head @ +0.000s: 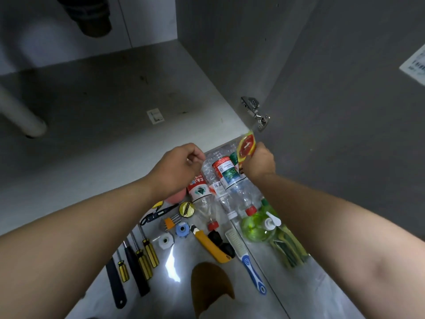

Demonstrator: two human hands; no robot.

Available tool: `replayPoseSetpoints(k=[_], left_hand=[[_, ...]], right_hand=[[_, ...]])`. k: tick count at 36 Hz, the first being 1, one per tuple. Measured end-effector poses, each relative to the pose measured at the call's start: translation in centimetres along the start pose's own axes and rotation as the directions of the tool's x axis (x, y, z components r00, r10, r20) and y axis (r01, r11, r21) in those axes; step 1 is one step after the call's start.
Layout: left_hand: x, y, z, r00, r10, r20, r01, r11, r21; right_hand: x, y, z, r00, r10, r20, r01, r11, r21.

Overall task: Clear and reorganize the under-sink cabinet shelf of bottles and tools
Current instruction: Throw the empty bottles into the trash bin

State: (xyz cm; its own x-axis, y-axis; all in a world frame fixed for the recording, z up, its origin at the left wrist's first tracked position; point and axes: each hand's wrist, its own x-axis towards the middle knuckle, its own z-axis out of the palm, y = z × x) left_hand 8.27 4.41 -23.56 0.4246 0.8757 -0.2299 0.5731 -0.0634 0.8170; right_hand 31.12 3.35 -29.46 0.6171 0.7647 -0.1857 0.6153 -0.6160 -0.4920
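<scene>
Both forearms stretch over the screwdrivers [142,256] on the floor toward the bottle row. The right hand [258,161] clasps the yellow-and-red bottle [247,146] at the front edge of the cabinet shelf [115,93] — tilted, its long axis pointing away toward the hinge [255,111]. The left hand [179,169] hovers curled over the water bottles [213,180]; whether it grips anything I cannot tell. Open shelf lies ahead and leftward — the right hand is better placed.

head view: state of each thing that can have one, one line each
right hand, grips yellow-and-red labelled container
left hand, fingers curled, hold unclear
clear plastic bottle with red-and-green label, lying down, capped
green pump bottle, lying on its side
grey cabinet door, open
</scene>
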Motion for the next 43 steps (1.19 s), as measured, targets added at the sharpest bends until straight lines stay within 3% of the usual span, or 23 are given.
replayPoseSetpoints(k=[2, 5, 8, 11, 14, 16, 18, 19, 21, 23, 28, 35, 43], left_hand=[[0.0, 0.6, -0.1, 1.0, -0.027, 0.001, 0.027, 0.998, -0.062], [-0.2, 1.6, -0.2, 0.993, -0.114, 0.027, 0.117, 0.967, -0.226], [-0.6, 2.5, -0.2, 0.987, -0.142, 0.071, 0.158, 0.919, -0.362], [-1.2, 3.0, -0.4, 0.989, -0.089, 0.119, 0.138, 0.851, -0.507], [-1.7, 2.9, -0.9, 0.994, -0.043, 0.101, 0.091, 0.832, -0.547], [-1.7, 2.5, -1.3, 0.997, -0.067, 0.037, 0.076, 0.834, -0.546], [-1.5, 1.8, -1.8, 0.991, -0.136, -0.016, 0.102, 0.811, -0.576], [-1.3, 1.4, -2.2, 0.984, -0.175, -0.034, 0.121, 0.799, -0.589], [-1.1, 0.3, -2.9, 0.972, -0.223, -0.071, 0.14, 0.8, -0.584], [-0.9, -1.0, -3.5, 0.964, -0.235, -0.122, 0.133, 0.827, -0.547], [-0.8, -3.4, -4.2, 0.94, -0.286, -0.184, 0.133, 0.807, -0.575], [-0.9, -3.4, -4.1, 0.939, -0.291, -0.185, 0.15, 0.828, -0.54], [-2.5, 0.5, -4.8, 0.984, -0.16, -0.076, 0.118, 0.912, -0.393]], right_hand=[[-0.9, -0.4, -1.2, 1.0, 0.008, -0.022, -0.003, 0.978, 0.209], [-3.1, -1.5, -3.3, 0.977, -0.066, 0.203, -0.079, 0.772, 0.631], [-5.2, -2.5, -4.8, 0.871, -0.299, 0.389, -0.09, 0.683, 0.725], [-6.4, -3.1, -5.2, 0.73, -0.418, 0.541, -0.179, 0.648, 0.741], [-6.5, -3.4, -4.9, 0.68, -0.419, 0.601, -0.18, 0.7, 0.691], [-6.0, -3.0, -4.3, 0.73, -0.362, 0.58, -0.124, 0.764, 0.633], [-5.2, -1.9, -3.2, 0.827, -0.276, 0.489, -0.039, 0.84, 0.541], [-4.9, -1.1, -2.5, 0.873, -0.248, 0.419, 0.044, 0.897, 0.439], [-4.6, 0.5, -1.2, 0.923, -0.233, 0.305, 0.225, 0.972, 0.063], [-4.8, 1.8, -0.1, 0.937, -0.201, 0.285, 0.264, 0.943, -0.201], [-5.7, 2.5, 2.4, 0.933, -0.069, 0.355, 0.254, 0.823, -0.508], [-5.9, 2.2, 3.7, 0.95, -0.078, 0.302, 0.219, 0.855, -0.47], [-5.9, 2.0, -0.5, 0.969, -0.065, 0.237, 0.112, 0.975, -0.191]])
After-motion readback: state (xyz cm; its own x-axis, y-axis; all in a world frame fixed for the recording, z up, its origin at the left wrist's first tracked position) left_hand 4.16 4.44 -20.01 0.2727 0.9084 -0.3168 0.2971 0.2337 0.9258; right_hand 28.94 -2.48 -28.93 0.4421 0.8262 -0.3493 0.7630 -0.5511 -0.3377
